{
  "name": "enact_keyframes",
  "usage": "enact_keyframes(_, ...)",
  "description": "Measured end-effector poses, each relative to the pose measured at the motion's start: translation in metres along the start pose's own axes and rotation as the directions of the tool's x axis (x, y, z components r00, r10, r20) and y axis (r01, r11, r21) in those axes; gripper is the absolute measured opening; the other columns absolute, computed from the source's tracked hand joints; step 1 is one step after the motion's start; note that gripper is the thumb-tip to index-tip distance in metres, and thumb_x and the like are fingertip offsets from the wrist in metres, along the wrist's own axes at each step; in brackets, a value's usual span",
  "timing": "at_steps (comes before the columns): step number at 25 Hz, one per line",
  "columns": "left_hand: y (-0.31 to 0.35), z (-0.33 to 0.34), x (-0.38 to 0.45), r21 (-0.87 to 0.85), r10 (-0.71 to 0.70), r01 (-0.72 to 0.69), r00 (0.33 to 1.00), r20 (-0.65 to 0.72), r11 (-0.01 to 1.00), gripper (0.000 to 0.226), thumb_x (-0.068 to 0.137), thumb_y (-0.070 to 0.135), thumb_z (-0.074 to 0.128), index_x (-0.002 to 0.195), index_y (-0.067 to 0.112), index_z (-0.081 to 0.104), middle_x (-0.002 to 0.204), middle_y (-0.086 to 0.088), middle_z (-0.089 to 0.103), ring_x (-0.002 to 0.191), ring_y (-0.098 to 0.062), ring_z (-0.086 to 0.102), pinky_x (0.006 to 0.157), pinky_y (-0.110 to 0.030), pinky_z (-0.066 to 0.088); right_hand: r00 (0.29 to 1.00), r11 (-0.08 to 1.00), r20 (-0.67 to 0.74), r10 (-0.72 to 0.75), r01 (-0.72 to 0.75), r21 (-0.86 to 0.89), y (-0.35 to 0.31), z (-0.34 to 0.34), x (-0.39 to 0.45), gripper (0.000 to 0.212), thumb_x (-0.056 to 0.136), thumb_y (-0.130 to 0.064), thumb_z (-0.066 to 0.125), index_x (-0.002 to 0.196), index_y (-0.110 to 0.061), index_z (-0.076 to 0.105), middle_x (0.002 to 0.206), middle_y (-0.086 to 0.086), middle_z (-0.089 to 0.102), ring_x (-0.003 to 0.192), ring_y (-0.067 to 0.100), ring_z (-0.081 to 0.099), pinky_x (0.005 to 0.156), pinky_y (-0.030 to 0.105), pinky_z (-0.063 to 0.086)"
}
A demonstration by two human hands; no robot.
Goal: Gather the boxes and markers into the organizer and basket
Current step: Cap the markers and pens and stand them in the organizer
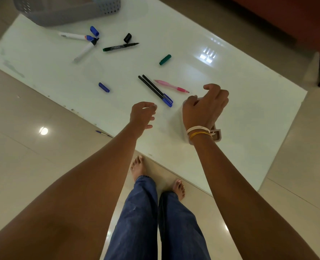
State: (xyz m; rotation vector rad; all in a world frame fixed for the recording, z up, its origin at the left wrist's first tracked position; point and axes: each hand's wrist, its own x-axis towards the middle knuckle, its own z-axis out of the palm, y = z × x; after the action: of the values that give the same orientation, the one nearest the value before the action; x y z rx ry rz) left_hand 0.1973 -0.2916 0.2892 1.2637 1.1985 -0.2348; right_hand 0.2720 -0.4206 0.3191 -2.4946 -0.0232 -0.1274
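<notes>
My right hand (205, 107) is curled over the top of a pale organizer (179, 121) standing near the table's front edge. The hand hides the top, so I cannot see whether the fingers grip it. My left hand (142, 117) hovers open just left of it, holding nothing. Two black pens with blue caps (156, 91) lie side by side just beyond both hands, next to a pink pen (171, 86). Farther back lie a green marker (120, 46), two white markers (72, 36) (85, 52) and loose caps in blue (103, 87), green (165, 59) and black (127, 37).
A grey perforated basket (67, 12) stands at the table's far left corner. The white table (239, 113) sits low on a glossy tiled floor. A blue pen (103, 133) lies on the floor by the table's left edge. My bare feet are at the front edge. Dark furniture is at the right.
</notes>
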Motion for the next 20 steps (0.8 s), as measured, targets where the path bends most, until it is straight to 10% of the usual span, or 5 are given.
enact_keyframes(12, 0.018, -0.105, 0.067, -0.044, -0.190, 0.185, 0.964, -0.188, 0.982, 0.014, 0.096, 0.017, 0.055, 0.102, 0.006, 0.062, 0.091, -0.011, 0.066, 0.081, -0.024, 0.066, 0.076, -0.041, 0.058, 0.834, 0.997, 0.548, -0.074, 0.065, 0.035, -0.077, 0.114, 0.016, 0.021, 0.082, -0.005, 0.049, 0.096, -0.010, 0.063, 0.101, 0.009, 0.059, 0.092, 0.025, 0.059, 0.078, 0.038, 0.053)
enact_keyframes(20, 0.027, -0.139, 0.097, -0.135, -0.213, 0.189, 0.956, -0.199, 0.973, 0.023, 0.096, 0.027, 0.054, 0.083, 0.007, 0.058, 0.075, -0.013, 0.066, 0.064, -0.028, 0.067, 0.070, -0.040, 0.059, 0.716, 0.949, 0.666, -0.208, 0.312, -0.039, -0.132, 0.177, 0.033, 0.024, 0.084, -0.008, 0.051, 0.107, -0.013, 0.059, 0.111, 0.009, 0.058, 0.103, 0.027, 0.057, 0.086, 0.039, 0.050)
